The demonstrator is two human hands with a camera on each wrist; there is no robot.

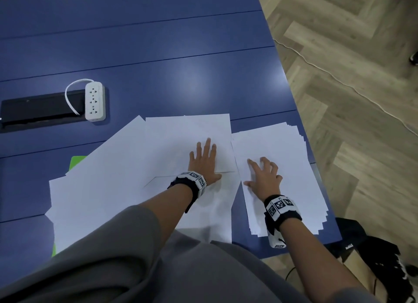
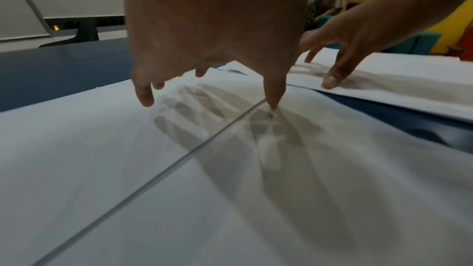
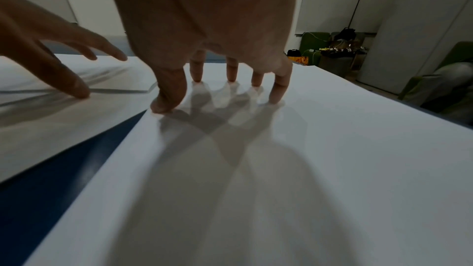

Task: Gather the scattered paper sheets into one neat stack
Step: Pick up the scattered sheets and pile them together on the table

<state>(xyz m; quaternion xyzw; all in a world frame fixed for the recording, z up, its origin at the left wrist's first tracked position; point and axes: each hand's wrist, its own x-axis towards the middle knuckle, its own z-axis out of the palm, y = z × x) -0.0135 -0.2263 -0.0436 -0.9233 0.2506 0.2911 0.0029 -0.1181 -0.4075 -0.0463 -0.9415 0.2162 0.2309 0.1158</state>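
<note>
Hands point(image 1: 204, 161) flat on paper sheets point(image 1: 135, 167)

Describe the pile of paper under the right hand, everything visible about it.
The right-hand pile is plain white sheets, lying flat near the blue table's right edge. Its edges are fanned and staggered, not yet squared. The right hand rests on top, fingertips and thumb pressing the top sheet near its left edge. A thin strip of table separates it from the larger spread under the left hand.

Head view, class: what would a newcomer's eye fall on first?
White paper sheets fan across the near part of the blue table, the left hand flat on them. Beside them, the right hand presses fingertips on a rougher stack at the table's right edge.
</note>
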